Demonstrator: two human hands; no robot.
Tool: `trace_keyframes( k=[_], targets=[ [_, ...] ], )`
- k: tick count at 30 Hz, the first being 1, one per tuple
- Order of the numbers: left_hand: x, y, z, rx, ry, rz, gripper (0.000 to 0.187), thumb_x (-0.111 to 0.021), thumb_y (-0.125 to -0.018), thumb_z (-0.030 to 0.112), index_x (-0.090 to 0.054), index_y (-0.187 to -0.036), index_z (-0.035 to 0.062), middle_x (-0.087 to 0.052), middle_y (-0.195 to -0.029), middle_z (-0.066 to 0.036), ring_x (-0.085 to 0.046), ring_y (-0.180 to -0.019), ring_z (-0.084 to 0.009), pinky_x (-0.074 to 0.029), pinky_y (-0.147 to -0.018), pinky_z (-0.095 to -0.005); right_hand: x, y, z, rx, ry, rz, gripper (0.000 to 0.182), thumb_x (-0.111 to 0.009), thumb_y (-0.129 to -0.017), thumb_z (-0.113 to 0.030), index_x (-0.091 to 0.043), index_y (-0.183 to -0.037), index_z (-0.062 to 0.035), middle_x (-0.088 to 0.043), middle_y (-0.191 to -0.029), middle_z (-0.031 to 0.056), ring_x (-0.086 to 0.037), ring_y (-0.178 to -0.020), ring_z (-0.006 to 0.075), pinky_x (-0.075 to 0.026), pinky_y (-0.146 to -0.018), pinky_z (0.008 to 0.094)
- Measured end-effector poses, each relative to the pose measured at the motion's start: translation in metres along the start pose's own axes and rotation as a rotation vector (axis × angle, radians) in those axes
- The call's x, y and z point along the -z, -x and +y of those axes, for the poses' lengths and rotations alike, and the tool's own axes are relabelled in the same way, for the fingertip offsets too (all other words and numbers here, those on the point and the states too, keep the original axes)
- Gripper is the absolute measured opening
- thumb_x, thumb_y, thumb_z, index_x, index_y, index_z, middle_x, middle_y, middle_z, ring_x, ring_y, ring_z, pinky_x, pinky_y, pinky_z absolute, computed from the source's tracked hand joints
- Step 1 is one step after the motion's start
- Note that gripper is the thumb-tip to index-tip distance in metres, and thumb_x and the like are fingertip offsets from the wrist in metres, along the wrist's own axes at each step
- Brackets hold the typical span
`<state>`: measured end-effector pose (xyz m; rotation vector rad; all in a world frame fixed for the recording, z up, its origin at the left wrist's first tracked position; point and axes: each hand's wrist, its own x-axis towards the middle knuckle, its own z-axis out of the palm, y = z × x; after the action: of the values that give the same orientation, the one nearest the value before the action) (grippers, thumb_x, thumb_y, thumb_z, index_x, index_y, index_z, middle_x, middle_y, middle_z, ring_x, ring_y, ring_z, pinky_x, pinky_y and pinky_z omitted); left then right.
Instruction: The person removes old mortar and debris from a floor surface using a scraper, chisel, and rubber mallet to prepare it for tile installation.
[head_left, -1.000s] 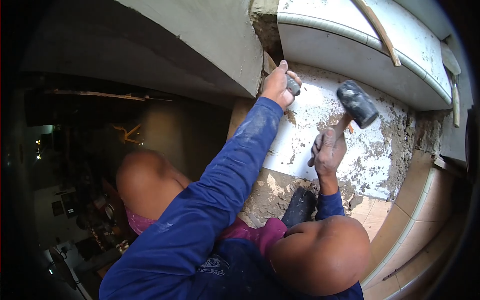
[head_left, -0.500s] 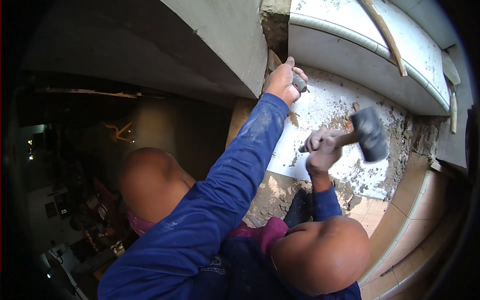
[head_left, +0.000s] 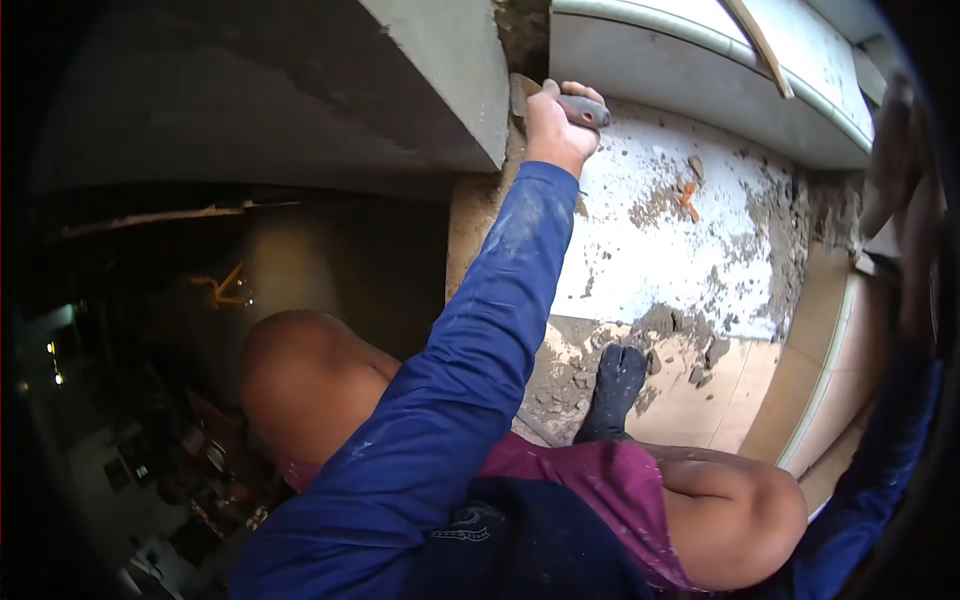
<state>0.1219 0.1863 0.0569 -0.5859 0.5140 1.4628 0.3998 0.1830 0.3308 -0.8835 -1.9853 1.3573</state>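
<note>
My left hand (head_left: 560, 125) is closed round the grey handle (head_left: 585, 112) of a trowel. Its flat blade (head_left: 522, 95) points into the gap between the grey wall and the white ledge. My right hand (head_left: 893, 160) is at the far right edge of the view, dark and smeared, beside the end of the ledge. Whether its fingers hold anything cannot be made out. The mallet is not visible. Below my left hand lies a white board (head_left: 620, 250) spattered with mortar, with a small orange piece (head_left: 689, 202) on it.
A grey wall (head_left: 440, 80) stands to the left of the trowel. The tiled white ledge (head_left: 680, 60) carries a wooden strip (head_left: 758, 45). Crumbled mortar (head_left: 665, 320) lies along the board's edge, near my dark split-toe boot (head_left: 615, 385). A tiled step (head_left: 815, 350) curves at the right.
My right hand has swung from over the board, where it held a black-headed mallet, to the far right edge. The left hand keeps hold of the trowel at the gap. The view has shifted.
</note>
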Motion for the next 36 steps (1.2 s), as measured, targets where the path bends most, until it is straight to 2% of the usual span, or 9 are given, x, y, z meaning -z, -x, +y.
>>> trace_keyframes(
  k=[5,10,12,14,18,22,28,34,36],
  targets=[
    [-0.014,0.005,-0.007,-0.004,0.049,-0.010,0.017,-0.043,-0.107,0.028,-0.041,-0.104,0.0113,-0.049,-0.081,-0.003,-0.056,-0.063,-0.0152,-0.051,-0.060,-0.0331,-0.024,-0.003,0.012,0.130,0.163,0.331,0.050,-0.043,-0.102,-0.056,-0.048,-0.083,-0.0099,-0.045,-0.066,0.0008,-0.041,-0.050,0.0099,-0.039,-0.045,0.0247],
    [-0.016,0.000,-0.003,-0.034,0.034,0.014,0.017,-0.045,-0.107,0.027,-0.041,-0.105,0.0103,-0.049,-0.084,-0.004,-0.056,-0.067,-0.0160,-0.053,-0.065,-0.0358,-0.208,0.003,0.085,0.295,-0.463,1.015,0.040,-0.035,-0.107,-0.043,-0.043,-0.096,-0.0060,-0.043,-0.067,0.0038,-0.042,-0.045,0.0104,-0.040,-0.036,0.0239],
    [-0.014,-0.001,0.000,-0.020,-0.052,-0.037,0.022,-0.041,-0.108,0.030,-0.042,-0.100,0.0096,-0.049,-0.079,-0.003,-0.056,-0.067,-0.0169,-0.052,-0.065,-0.0345,-0.267,0.010,0.148,0.284,-0.448,0.995,0.037,-0.040,-0.108,-0.039,-0.048,-0.099,-0.0034,-0.042,-0.063,0.0007,-0.043,-0.047,0.0098,-0.039,-0.037,0.0233],
    [-0.011,-0.002,0.006,-0.009,-0.214,-0.140,0.025,-0.039,-0.108,0.032,-0.042,-0.097,0.0094,-0.050,-0.076,-0.003,-0.055,-0.067,-0.0174,-0.052,-0.065,-0.0339,-0.293,0.024,0.201,-0.354,-0.281,0.623,0.035,-0.041,-0.108,-0.040,-0.044,-0.089,-0.0106,-0.044,-0.062,-0.0021,-0.040,-0.045,0.0068,-0.038,-0.040,0.0242],
    [-0.010,-0.001,0.016,0.039,-0.048,-0.061,0.025,-0.038,-0.109,0.032,-0.043,-0.098,0.0097,-0.051,-0.074,-0.004,-0.053,-0.065,-0.0171,-0.050,-0.063,-0.0354,-0.278,0.028,0.162,-0.210,-0.322,0.859,0.036,-0.043,-0.107,-0.040,-0.048,-0.089,-0.0093,-0.043,-0.061,-0.0020,-0.040,-0.045,0.0072,-0.039,-0.040,0.0242],
    [-0.019,0.003,0.010,0.019,0.044,0.020,0.020,-0.042,-0.108,0.030,-0.041,-0.103,0.0110,-0.050,-0.075,-0.004,-0.054,-0.065,-0.0167,-0.051,-0.062,-0.0351,-0.265,0.022,0.113,0.413,-0.588,0.946,0.029,-0.050,-0.105,-0.033,-0.043,-0.105,-0.0048,-0.050,-0.072,0.0048,-0.043,-0.050,0.0106,-0.042,-0.044,0.0254],
    [-0.010,-0.016,0.018,0.034,0.007,-0.015,0.025,-0.039,-0.109,0.033,-0.042,-0.101,0.0091,-0.051,-0.073,-0.004,-0.054,-0.066,-0.0174,-0.051,-0.062,-0.0351,-0.289,0.023,0.168,-0.357,-0.317,0.685,0.029,-0.052,-0.103,-0.024,-0.055,-0.084,-0.0037,-0.051,-0.072,0.0047,-0.046,-0.055,0.0094,-0.037,-0.049,0.0257],
    [-0.018,-0.008,0.017,0.035,0.041,0.002,0.025,-0.037,-0.109,0.031,-0.043,-0.099,0.0081,-0.049,-0.072,-0.004,-0.053,-0.064,-0.0175,-0.050,-0.062,-0.0352,-0.288,0.022,0.148,0.470,-0.820,0.877,0.038,-0.049,-0.104,-0.043,-0.048,-0.086,-0.0095,-0.045,-0.065,0.0024,-0.047,-0.052,0.0147,-0.044,-0.048,0.0284],
    [-0.017,-0.006,0.020,0.040,0.038,-0.008,0.025,-0.037,-0.109,0.030,-0.043,-0.099,0.0080,-0.049,-0.072,-0.004,-0.053,-0.064,-0.0168,-0.050,-0.061,-0.0347,-0.297,0.012,0.187,0.052,-0.158,0.797,0.039,-0.046,-0.105,-0.041,-0.049,-0.083,-0.0096,-0.043,-0.062,0.0012,-0.046,-0.050,0.0126,-0.042,-0.048,0.0270]
  ],
)
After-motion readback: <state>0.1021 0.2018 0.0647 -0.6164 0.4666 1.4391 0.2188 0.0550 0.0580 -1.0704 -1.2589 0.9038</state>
